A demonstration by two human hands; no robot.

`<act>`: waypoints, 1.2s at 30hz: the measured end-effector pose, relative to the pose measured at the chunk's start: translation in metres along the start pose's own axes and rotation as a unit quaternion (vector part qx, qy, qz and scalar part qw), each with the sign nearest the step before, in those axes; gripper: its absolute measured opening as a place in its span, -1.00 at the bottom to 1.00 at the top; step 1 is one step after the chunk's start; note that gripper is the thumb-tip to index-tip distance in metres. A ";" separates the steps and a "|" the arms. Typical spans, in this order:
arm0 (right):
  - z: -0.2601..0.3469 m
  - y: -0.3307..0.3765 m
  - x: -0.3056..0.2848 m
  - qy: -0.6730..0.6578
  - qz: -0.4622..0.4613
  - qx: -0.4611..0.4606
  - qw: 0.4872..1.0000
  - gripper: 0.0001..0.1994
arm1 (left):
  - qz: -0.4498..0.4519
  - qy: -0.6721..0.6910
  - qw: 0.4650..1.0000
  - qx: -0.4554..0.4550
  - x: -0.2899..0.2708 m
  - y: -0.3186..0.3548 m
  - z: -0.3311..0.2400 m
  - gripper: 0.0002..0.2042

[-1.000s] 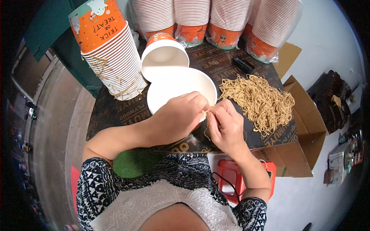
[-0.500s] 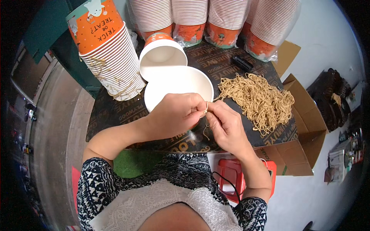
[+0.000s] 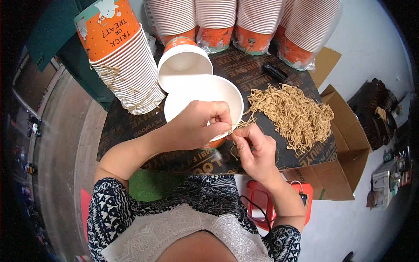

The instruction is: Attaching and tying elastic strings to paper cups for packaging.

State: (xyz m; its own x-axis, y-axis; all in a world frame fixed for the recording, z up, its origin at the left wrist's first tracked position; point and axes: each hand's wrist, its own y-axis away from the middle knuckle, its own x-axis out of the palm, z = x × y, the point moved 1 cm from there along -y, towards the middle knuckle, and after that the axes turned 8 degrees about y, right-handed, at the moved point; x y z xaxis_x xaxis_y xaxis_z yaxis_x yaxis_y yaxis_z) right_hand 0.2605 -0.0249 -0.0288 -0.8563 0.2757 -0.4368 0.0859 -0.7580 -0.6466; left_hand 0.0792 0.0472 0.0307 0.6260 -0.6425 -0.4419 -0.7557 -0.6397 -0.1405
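A thin tan string (image 3: 234, 125) runs between my two hands over the near rim of a white-lined paper bucket (image 3: 227, 94). My left hand (image 3: 205, 124) pinches it with thumb and forefinger, above the bucket's opening. Just to the right, my right hand (image 3: 255, 150) pinches the string close to the bucket's edge, and a loose end dangles below. The bucket stands mouth up, its orange outside showing under my left hand. Behind it a second paper bucket (image 3: 185, 65) lies on its side, opening toward me. A heap of tan strings (image 3: 294, 115) lies to the right.
On the left leans a tall stack of orange buckets (image 3: 126, 70) with strings on their rims. Several plastic-wrapped bucket stacks (image 3: 216, 22) line the back of the dark printed table (image 3: 131, 135). A black object (image 3: 275, 72) lies near them. A cardboard box (image 3: 345, 153) stands beyond the right edge.
My hands have drawn slightly apart, the right one lower and to the right. More of the string and the bucket's near rim show between them.
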 end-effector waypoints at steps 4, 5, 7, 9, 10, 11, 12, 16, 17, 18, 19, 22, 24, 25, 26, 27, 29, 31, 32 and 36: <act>-0.002 0.003 0.003 0.082 -0.003 -0.101 0.991 -0.84 | -0.018 0.023 0.999 0.018 0.000 -0.001 0.003 -0.93; -0.006 0.005 0.004 0.122 0.001 -0.137 0.983 -0.81 | -0.036 0.022 0.999 0.000 0.000 -0.002 0.000 -0.92; -0.007 0.007 0.006 0.138 0.010 -0.162 0.977 -0.81 | -0.056 0.021 0.998 -0.019 -0.001 -0.002 0.000 -0.91; -0.007 0.008 0.003 0.162 0.027 -0.193 0.967 -0.80 | -0.060 0.024 0.997 -0.049 -0.001 -0.002 0.005 -0.92; -0.007 0.008 0.002 0.162 0.028 -0.192 0.967 -0.80 | -0.060 0.025 0.997 -0.049 -0.001 -0.003 0.005 -0.92; -0.007 0.007 0.002 0.158 0.012 -0.188 0.969 -0.75 | -0.072 -0.006 0.997 -0.030 -0.002 -0.004 0.005 -0.93; -0.008 0.007 0.001 0.155 -0.004 -0.184 0.971 -0.71 | -0.084 -0.038 0.996 -0.009 -0.002 -0.006 0.004 -0.93; -0.012 0.007 0.005 0.132 -0.054 -0.177 0.974 -0.77 | -0.114 -0.089 0.987 0.073 0.002 -0.005 0.009 -0.98; -0.012 0.008 0.005 0.110 -0.056 -0.148 0.981 -0.82 | -0.104 -0.126 0.982 0.096 0.001 -0.004 0.006 -0.96; -0.011 0.009 0.005 0.089 -0.058 -0.117 0.987 -0.87 | -0.093 -0.162 0.975 0.121 0.001 -0.004 0.005 -0.93; -0.009 0.008 0.005 0.089 -0.058 -0.116 0.988 -0.87 | -0.093 -0.161 0.975 0.120 0.001 -0.004 0.004 -0.93; -0.009 0.006 0.011 -0.012 -0.076 0.010 0.997 -0.93 | -0.078 -0.234 0.944 0.218 0.002 -0.005 0.002 -0.88; -0.007 0.006 0.012 -0.054 -0.072 0.050 0.995 -0.96 | -0.060 -0.236 0.940 0.239 0.003 -0.003 0.004 -0.84; -0.006 0.005 0.014 -0.097 -0.068 0.090 0.989 -0.97 | -0.060 -0.236 0.940 0.239 0.003 -0.002 0.005 -0.84; -0.008 0.006 0.017 -0.140 -0.067 0.120 0.981 -0.95 | -0.062 -0.235 0.940 0.240 0.004 -0.001 0.005 -0.83; -0.009 0.005 0.019 -0.140 -0.067 0.120 0.981 -0.95 | -0.062 -0.233 0.940 0.242 0.004 0.000 0.005 -0.82; -0.011 0.005 0.022 -0.197 -0.077 0.155 0.965 -0.95 | -0.060 -0.224 0.943 0.237 0.004 0.001 0.005 -0.82; -0.013 0.005 0.026 -0.193 -0.091 0.149 0.966 -0.95 | -0.059 -0.215 0.947 0.231 0.004 0.003 0.006 -0.82; -0.015 0.005 0.028 -0.188 -0.105 0.142 0.966 -0.94 | -0.054 -0.203 0.950 0.232 0.004 0.004 0.008 -0.83; -0.015 0.003 0.030 -0.158 -0.098 0.125 0.974 -0.91 | -0.048 -0.180 0.953 0.237 0.004 0.006 0.011 -0.83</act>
State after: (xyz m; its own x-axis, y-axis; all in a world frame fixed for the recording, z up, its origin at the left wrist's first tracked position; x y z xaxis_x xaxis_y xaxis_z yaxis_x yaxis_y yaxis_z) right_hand 0.2425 -0.0105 -0.0534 -0.9614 0.2634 -0.0795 -0.1883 -0.8407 -0.5077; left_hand 0.0753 0.0456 0.0189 0.6541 -0.3503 -0.6704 -0.7542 -0.3700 -0.5424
